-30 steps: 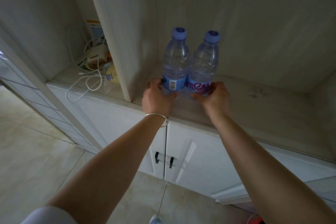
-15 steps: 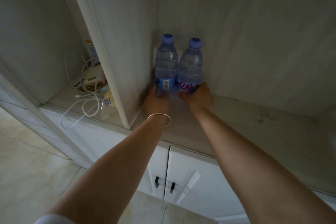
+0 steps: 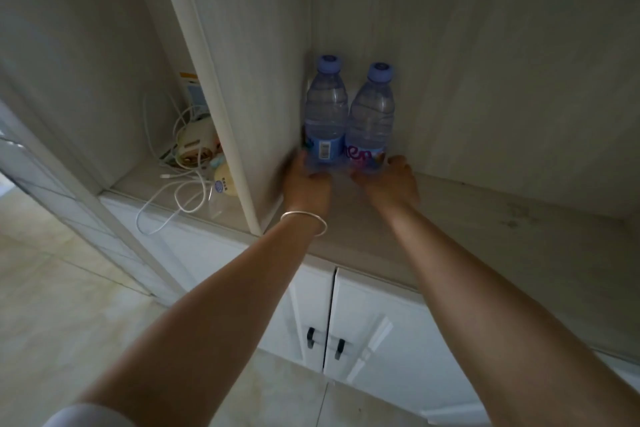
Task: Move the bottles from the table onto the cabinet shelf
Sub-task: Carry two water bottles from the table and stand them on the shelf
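pushed deeper since a moment ago, both clear ribbed plastic bottles with lilac caps stand touching in the pale wood-grain shelf (image 3: 485,218) corner, left bottle (image 3: 325,114) gripped by the bangled left hand (image 3: 308,184), right bottle (image 3: 370,125) by the right hand (image 3: 388,184).

Dim light, pale wood-grain cabinet wall (image 3: 485,62), white cupboard doors (image 3: 374,333), beige tiled floor (image 3: 52,305)

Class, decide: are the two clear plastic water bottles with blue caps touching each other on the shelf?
Touching. The head view shows the left bottle and right bottle pressed side by side, with no gap between their bodies.
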